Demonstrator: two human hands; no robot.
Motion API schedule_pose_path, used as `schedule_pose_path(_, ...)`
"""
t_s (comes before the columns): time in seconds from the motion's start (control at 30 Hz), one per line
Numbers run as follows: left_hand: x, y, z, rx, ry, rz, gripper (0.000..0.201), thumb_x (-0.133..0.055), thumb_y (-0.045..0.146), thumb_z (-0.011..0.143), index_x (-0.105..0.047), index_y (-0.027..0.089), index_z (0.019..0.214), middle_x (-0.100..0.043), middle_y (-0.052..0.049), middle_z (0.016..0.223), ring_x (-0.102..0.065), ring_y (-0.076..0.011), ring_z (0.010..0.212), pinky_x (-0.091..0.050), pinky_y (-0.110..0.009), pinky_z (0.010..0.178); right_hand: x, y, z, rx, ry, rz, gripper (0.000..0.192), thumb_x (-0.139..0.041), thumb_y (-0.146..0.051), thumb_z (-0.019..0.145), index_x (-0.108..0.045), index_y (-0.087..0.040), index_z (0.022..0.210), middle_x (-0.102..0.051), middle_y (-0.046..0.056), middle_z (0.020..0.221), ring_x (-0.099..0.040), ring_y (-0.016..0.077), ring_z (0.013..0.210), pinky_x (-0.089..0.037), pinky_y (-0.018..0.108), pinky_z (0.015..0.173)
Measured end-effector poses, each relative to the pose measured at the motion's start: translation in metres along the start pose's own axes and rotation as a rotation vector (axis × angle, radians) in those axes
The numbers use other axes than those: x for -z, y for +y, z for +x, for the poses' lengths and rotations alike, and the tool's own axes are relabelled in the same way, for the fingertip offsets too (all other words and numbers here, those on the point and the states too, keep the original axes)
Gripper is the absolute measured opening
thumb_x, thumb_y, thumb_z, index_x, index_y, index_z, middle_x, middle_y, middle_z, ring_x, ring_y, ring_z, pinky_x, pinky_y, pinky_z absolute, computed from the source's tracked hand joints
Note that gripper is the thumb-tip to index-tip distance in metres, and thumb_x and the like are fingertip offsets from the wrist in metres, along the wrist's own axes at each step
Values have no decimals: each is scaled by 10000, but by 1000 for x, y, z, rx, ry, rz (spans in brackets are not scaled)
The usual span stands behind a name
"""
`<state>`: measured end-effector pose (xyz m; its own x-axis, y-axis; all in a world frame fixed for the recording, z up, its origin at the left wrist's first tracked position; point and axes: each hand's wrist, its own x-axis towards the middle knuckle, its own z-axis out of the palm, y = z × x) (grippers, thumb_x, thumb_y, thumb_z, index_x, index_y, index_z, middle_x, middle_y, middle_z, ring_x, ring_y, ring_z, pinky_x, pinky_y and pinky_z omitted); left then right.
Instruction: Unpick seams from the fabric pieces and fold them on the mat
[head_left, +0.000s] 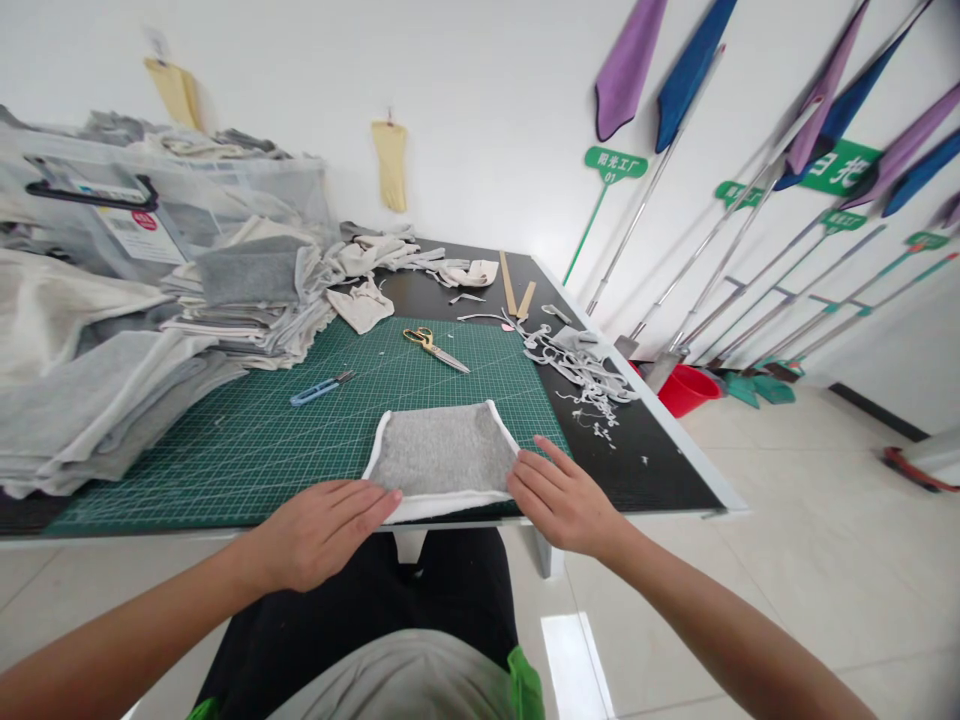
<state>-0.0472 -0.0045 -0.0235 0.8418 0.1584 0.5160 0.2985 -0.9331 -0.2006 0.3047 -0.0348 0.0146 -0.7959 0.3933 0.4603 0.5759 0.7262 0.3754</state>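
Head view. A grey cloth [446, 445] with white borders lies flat at the near edge of a green cutting mat [262, 455]. The left hand [319, 530] rests, fingers together, on its near left corner; the right hand [562, 495] touches its near right corner, fingers slightly spread. Whether either grips cannot be told. Beyond lie gold-handled scissors [429, 346] and, farther left, blue snips [318, 390].

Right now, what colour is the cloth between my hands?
The cloth is grey, edged white on three sides; the head view shows it best.
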Motion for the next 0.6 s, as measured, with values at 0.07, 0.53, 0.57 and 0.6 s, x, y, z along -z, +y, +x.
schedule_pose_path(0.07, 1, 3, 1, 32, -5, 46, 311, -494, 92, 825, -598, 111, 1117, -664, -112, 1016, -603, -218, 954, -507, -367, 844, -1, -2, -1, -3, -15, -22, 128, -518, -123, 883, -617, -116, 964, -661, 105, 964, -558, 249, 1057, -347, 532, 1034)
schedule_pose_path(0.53, -15, 31, -12, 34, -37, 138, 127, -515, 141, 833, -638, 131, 868, -647, -134, 1143, -502, -308, 1207, -405, -501, 1012, -19, -14, -14, 44, -191, -121, 161, -464, -141, 886, -621, -137, 851, -639, 111, 934, -523, 262, 984, -380, 475, 913)
schedule_pose_path(0.57, -17, 32, -13, 48, -57, 134, 139, -504, 150, 841, -638, 135, 875, -634, -134, 1174, -484, -308, 1228, -397, -497, 1022, -18, -13, -14, 20, -222, -97, 160, -464, -134, 881, -616, -137, 832, -634, 108, 908, -523, 257, 959, -379, 473, 907)
schedule_pose_path(0.6, -18, 32, -13, 64, -71, 135, 154, -494, 157, 848, -641, 136, 891, -624, -138, 1194, -469, -311, 1243, -390, -495, 1029, -17, -11, -14, 0, -251, -73, 161, -463, -130, 877, -610, -139, 813, -627, 103, 880, -522, 249, 931, -380, 467, 899)
